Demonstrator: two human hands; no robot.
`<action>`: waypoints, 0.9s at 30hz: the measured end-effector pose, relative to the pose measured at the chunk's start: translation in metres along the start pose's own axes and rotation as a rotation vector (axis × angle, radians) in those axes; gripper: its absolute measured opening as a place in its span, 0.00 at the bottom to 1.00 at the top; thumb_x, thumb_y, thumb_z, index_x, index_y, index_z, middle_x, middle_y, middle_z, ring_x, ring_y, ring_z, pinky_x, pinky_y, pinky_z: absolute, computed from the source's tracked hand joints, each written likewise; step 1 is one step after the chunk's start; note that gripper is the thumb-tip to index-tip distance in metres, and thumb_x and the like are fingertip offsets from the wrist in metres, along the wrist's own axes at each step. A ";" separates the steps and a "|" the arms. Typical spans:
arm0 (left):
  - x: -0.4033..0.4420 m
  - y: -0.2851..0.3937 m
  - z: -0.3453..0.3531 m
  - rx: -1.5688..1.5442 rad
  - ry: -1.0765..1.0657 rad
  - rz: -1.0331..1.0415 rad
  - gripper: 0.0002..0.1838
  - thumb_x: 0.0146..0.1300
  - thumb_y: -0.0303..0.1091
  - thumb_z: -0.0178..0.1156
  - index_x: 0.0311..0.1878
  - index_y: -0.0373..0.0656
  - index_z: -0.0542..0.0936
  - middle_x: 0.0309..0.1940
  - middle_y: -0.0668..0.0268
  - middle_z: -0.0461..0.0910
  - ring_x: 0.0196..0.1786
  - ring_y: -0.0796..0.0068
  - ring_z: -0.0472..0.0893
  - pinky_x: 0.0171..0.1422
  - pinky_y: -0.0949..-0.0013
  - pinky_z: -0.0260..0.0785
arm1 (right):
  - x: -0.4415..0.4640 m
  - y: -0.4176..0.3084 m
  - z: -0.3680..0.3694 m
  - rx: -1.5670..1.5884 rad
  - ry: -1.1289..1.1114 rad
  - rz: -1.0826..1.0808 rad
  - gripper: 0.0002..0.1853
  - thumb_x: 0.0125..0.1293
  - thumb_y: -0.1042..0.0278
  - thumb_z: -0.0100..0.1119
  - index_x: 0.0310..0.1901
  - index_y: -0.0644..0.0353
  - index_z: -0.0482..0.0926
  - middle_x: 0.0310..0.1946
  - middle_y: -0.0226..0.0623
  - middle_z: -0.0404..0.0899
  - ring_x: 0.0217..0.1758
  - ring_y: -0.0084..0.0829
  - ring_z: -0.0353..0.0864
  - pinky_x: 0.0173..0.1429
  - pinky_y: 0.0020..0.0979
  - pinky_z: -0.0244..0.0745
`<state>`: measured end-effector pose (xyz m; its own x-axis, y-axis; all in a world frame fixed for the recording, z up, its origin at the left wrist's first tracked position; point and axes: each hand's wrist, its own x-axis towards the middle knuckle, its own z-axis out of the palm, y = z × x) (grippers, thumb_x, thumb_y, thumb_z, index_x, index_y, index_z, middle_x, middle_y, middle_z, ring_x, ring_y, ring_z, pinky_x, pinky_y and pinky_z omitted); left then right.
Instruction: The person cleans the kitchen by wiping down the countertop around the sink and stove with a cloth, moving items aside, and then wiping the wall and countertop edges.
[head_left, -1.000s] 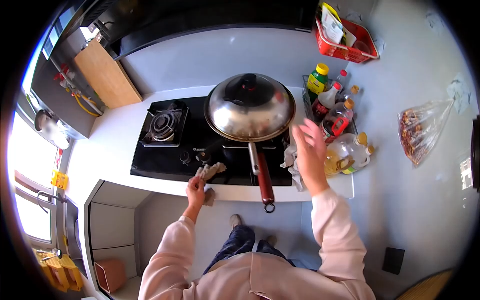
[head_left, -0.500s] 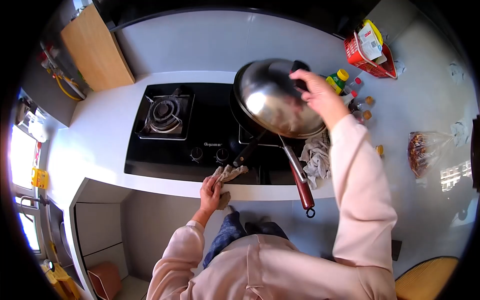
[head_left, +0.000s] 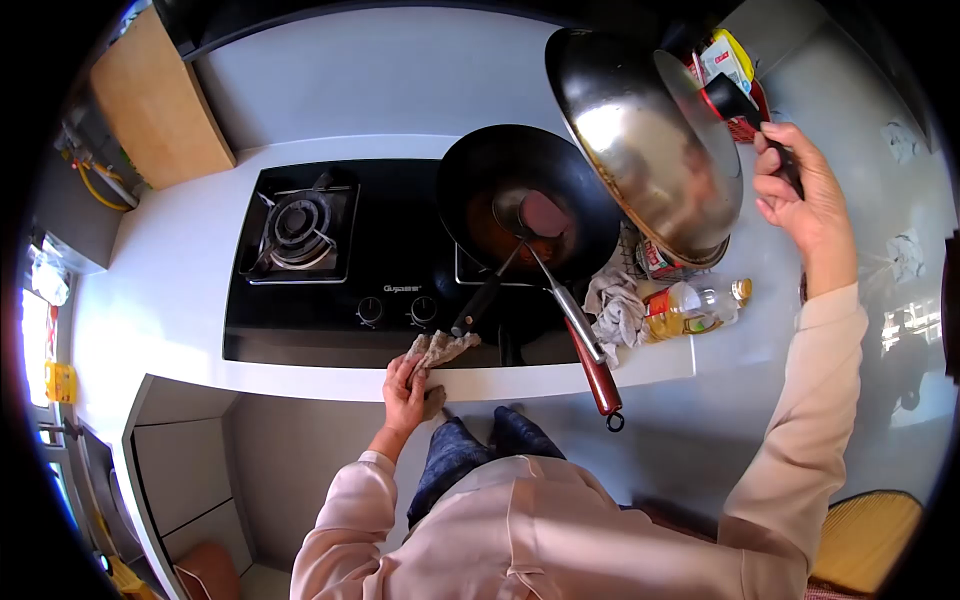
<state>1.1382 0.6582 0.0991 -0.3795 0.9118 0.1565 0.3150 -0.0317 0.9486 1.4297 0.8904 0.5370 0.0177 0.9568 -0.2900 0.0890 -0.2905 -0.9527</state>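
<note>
- Held lid [head_left: 650, 150] by knob [head_left: 732, 98] in right fingers [head_left: 776, 160], tipped up beside pan [head_left: 478, 165], maybe to keep off hot metal.
- Clutched rag [head_left: 448, 347] in left fingers [head_left: 397, 372] by tabletop [head_left: 165, 315] edge, maybe against heat.

The shiny domed lid [head_left: 655, 145], black-handled, is steeply tilted at upper right. The beige cloth [head_left: 447, 349] is crumpled just below centre.

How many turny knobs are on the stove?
2: the left knob and the right knob, side by side on the stove near its front. The red handle may hide others.
</note>
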 end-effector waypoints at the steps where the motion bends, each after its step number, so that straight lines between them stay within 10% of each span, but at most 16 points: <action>1: 0.000 -0.003 -0.001 0.009 -0.009 0.007 0.13 0.62 0.27 0.56 0.50 0.37 0.78 0.48 0.53 0.75 0.52 0.56 0.76 0.58 0.65 0.66 | -0.003 -0.003 -0.006 -0.002 0.007 0.002 0.12 0.50 0.53 0.69 0.30 0.47 0.77 0.20 0.15 0.73 0.13 0.11 0.50 0.41 0.25 0.50; 10: 0.001 0.002 0.000 0.026 -0.006 0.022 0.13 0.61 0.26 0.55 0.49 0.38 0.78 0.47 0.53 0.76 0.52 0.55 0.75 0.58 0.64 0.66 | -0.022 -0.015 -0.032 0.016 0.093 -0.030 0.15 0.49 0.52 0.69 0.32 0.50 0.77 0.20 0.14 0.72 0.14 0.10 0.49 0.53 0.29 0.48; 27: 0.002 0.004 0.000 0.048 -0.009 -0.001 0.12 0.62 0.27 0.55 0.48 0.37 0.78 0.46 0.53 0.76 0.51 0.54 0.75 0.58 0.64 0.67 | -0.003 -0.001 -0.032 -0.008 0.109 -0.022 0.14 0.49 0.52 0.68 0.30 0.49 0.76 0.20 0.16 0.73 0.13 0.09 0.50 0.45 0.25 0.50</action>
<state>1.1387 0.6605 0.1027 -0.3724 0.9154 0.1531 0.3559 -0.0116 0.9345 1.4616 0.8881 0.5418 0.1234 0.9584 -0.2575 0.0980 -0.2700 -0.9579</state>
